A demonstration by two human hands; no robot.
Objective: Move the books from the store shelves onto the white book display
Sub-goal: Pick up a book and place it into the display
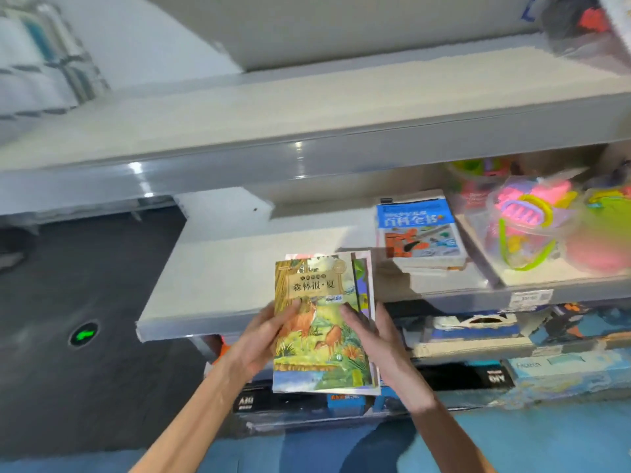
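left hand [264,339]: grips the left long edge of the held books, thumb laid on the top cover, the other fingers hidden beneath.
right hand [374,336]: grips the right long edge, fingers spread over the lower right of the cover and down the side of the stack.
held books [321,322]: a small stack, top cover showing deer in a green forest, at least two more books fanned out along its right side; lifted just off the front edge of the middle shelf, between the two hands.
long axis: runs away from the person, near short end over the aisle, far short end over the shelf's front edge.
key relation: both grips sit on the near half of the stack, so the far half is unsupported; the fanned books lie on the right hand's side.
middle shelf [211,281]: bare white board left of the stack.
blue-covered books [420,230]: a second stack lying flat further back and to the right, nearer the right hand.
toy tubs [526,220]: clear plastic, beyond a divider at the right end.
white book display: not in view, so the direction of carry cannot be told.
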